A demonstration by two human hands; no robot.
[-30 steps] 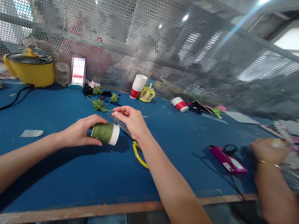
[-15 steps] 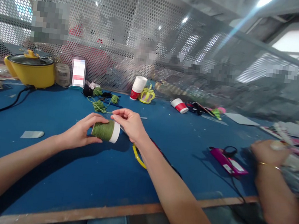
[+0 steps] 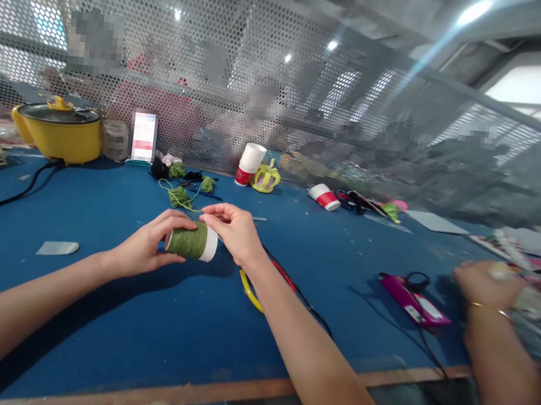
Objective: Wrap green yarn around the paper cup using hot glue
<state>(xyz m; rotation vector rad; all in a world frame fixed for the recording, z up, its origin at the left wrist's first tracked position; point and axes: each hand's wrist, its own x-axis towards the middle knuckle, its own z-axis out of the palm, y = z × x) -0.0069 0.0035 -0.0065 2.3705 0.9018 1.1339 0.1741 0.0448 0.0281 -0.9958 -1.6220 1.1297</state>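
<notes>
My left hand [image 3: 153, 242] is wrapped round a paper cup wound with green yarn [image 3: 188, 241]; its bare white rim faces right. The cup lies sideways, held above the blue table. At the cup's rim end, my right hand [image 3: 233, 227] pinches a strand of the green yarn between thumb and fingertips. That strand runs back to a loose tangle of green yarn [image 3: 179, 195] on the table. Under my right forearm, a yellow curved handle [image 3: 250, 290] shows in part, with red and black pieces near it; the rest is hidden.
A yellow electric pot [image 3: 62, 135], a jar [image 3: 115, 140] and a lit phone [image 3: 143, 135] stand at back left. Stacked paper cups [image 3: 250, 163] and a yellow crown-shaped piece [image 3: 266, 177] sit behind my hands. A purple box [image 3: 415, 300] and another person's hand [image 3: 487, 283] are at right.
The view has shifted slightly, so everything sits a little lower. Both hands keep their hold on the cup and the strand, with hardly any movement.
</notes>
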